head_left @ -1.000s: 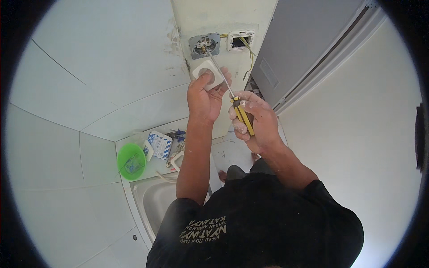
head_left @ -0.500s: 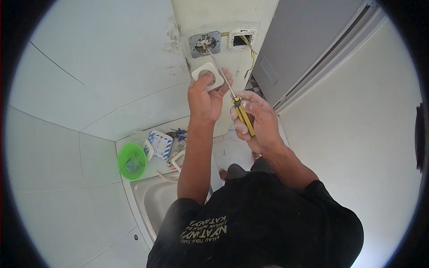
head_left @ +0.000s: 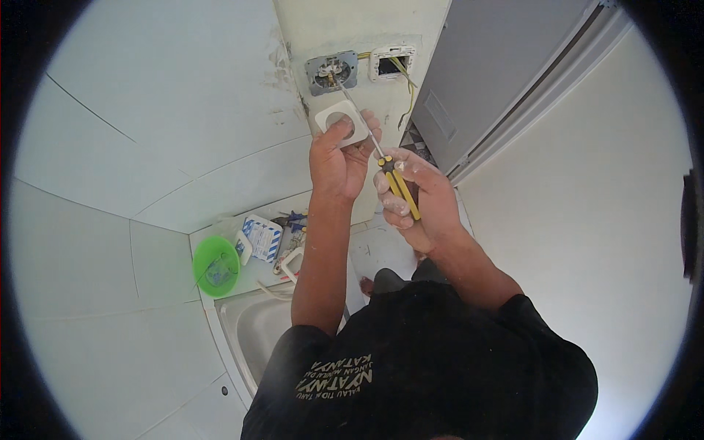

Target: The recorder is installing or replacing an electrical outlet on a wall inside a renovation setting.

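My right hand (head_left: 418, 191) is wrapped round the yellow and black handle of a screwdriver (head_left: 397, 185). The shaft runs up and left to the middle of a metal-framed wall socket (head_left: 331, 73), whose inner parts are bare. Just below that socket, my left hand (head_left: 341, 161) pinches a white square socket cover (head_left: 343, 107) with a round opening, its thumb across the opening. The shaft passes close by the cover's right side and the left fingertips. White dust coats the fingers of my right hand.
Right of the socket, a white-framed wall box (head_left: 392, 64) has yellowish wires (head_left: 410, 95) hanging out. Lower left, a green bucket (head_left: 216, 266) stands by a blue-and-white box (head_left: 262, 238), pliers (head_left: 292, 219) and a sink (head_left: 246, 323). A grey door (head_left: 484, 66) is at the upper right.
The screwdriver handle has turned a little in my right hand, its tip still at the socket. The left hand keeps the cover in nearly the same place; the view has shifted slightly.
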Tool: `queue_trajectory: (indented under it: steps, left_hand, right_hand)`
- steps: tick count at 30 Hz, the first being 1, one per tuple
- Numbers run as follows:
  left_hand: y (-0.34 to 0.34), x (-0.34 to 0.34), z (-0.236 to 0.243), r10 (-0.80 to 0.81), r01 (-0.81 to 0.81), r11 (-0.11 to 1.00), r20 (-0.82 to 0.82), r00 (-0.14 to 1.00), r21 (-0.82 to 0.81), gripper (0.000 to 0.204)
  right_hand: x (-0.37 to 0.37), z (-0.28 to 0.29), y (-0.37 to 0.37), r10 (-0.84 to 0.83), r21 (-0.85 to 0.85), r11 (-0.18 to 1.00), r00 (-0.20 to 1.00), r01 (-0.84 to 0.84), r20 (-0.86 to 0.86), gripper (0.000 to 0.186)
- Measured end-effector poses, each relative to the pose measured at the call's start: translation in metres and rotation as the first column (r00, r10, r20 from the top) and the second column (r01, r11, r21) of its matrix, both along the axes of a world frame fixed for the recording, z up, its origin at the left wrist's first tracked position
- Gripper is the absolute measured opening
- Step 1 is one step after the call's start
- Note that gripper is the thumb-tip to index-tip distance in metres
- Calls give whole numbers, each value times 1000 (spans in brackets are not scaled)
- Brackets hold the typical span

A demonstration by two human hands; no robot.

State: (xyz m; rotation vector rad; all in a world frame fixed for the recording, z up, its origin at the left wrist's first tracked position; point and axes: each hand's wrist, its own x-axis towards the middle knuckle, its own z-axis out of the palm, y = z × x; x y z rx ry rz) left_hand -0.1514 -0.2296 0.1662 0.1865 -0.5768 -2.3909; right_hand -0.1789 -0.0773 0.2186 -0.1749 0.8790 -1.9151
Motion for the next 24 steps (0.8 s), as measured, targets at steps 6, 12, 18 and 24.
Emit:
queue_trajectory:
  steps: [6, 12, 18, 24]
  left_hand:
    - [-1, 5, -1, -80, 81, 997, -98, 992, 6, 27]
    - [-2, 1, 6, -82, 72, 993, -107, 991, -96, 23]
    - [1, 1, 13, -60, 53, 997, -121, 991, -56, 23]
    - [1, -4, 15, -54, 47, 994, -75, 996, -96, 22]
  right_hand:
    - [4, 10, 0, 2, 92, 995, 946, 30, -324, 33]
    - [5, 10, 6, -77, 64, 947, 419, 314, -905, 31]
    - [10, 6, 24, -61, 141, 977, 841, 161, -537, 34]
    - [17, -9, 14, -168, -149, 867, -2, 475, -986, 39]
